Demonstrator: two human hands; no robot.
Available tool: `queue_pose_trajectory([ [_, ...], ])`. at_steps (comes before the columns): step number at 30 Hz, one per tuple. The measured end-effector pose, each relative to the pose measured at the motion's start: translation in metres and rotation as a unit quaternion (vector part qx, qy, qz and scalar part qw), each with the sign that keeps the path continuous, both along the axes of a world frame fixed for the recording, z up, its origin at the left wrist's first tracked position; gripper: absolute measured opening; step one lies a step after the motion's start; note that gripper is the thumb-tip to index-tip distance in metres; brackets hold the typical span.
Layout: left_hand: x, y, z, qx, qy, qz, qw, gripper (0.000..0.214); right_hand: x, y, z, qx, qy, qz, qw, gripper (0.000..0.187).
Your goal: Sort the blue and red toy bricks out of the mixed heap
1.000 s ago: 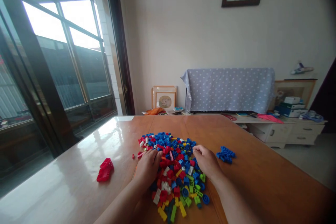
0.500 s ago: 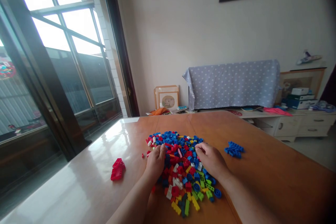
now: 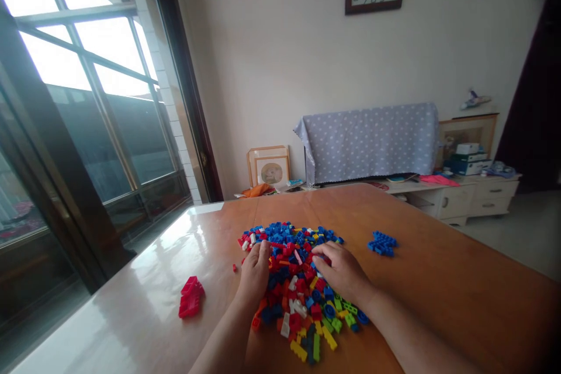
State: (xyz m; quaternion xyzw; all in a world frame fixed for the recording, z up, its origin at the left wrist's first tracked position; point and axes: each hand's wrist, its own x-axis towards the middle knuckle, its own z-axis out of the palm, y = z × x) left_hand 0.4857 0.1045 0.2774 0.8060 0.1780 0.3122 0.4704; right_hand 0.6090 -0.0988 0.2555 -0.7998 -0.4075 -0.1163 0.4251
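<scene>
A loose heap of toy building bricks point(image 3: 302, 307) in red, blue, white, yellow, green and orange covers the middle of the table. At the heap's left side is my left hand point(image 3: 255, 272), its thumb and forefinger close together; what lies inside the grip, if anything, is hidden. My right hand point(image 3: 342, 269) reaches over the right side, its fingers slightly apart and touching bricks among red and blue pieces. Left of my left hand stands a red joined-brick piece point(image 3: 191, 297). Beyond my right hand lies a cluster of blue bricks point(image 3: 382, 243).
The brown wooden table point(image 3: 438, 292) stretches out on both sides, shiny on the left by the glass door point(image 3: 109, 111). One small red brick point(image 3: 234, 267) lies apart from the heap. Behind stand a low white cabinet point(image 3: 464, 201) and a dotted cloth cover point(image 3: 368, 143).
My right hand has moved left over the heap, its fingers parting. My left hand stays at the heap's left side. The view has turned slightly right and up.
</scene>
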Motion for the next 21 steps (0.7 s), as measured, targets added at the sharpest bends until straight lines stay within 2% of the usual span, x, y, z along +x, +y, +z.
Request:
queue_pose_trajectory([
  [5, 0.000, -0.004, 0.003, 0.124, 0.039, -0.042, 0.991, 0.048, -0.015, 0.003, 0.010, 0.005, 0.008, 0.058, 0.998, 0.024],
  [10, -0.004, -0.013, 0.006, 0.219, 0.073, -0.089, 0.969, 0.046, -0.017, 0.002, 0.013, 0.050, 0.037, 0.095, 0.994, 0.027],
  [13, -0.006, -0.017, 0.003, 0.271, 0.114, -0.087, 0.952, 0.046, -0.009, -0.001, 0.012, 0.086, 0.068, 0.064, 0.992, 0.026],
  [16, -0.006, -0.017, -0.004, 0.318, 0.131, -0.077, 0.936, 0.046, 0.007, -0.005, 0.009, 0.117, 0.099, -0.003, 0.988, 0.028],
  [21, -0.005, -0.012, -0.008, 0.359, 0.150, -0.064, 0.919, 0.028, 0.031, -0.013, 0.002, 0.113, 0.144, -0.077, 0.980, 0.033],
])
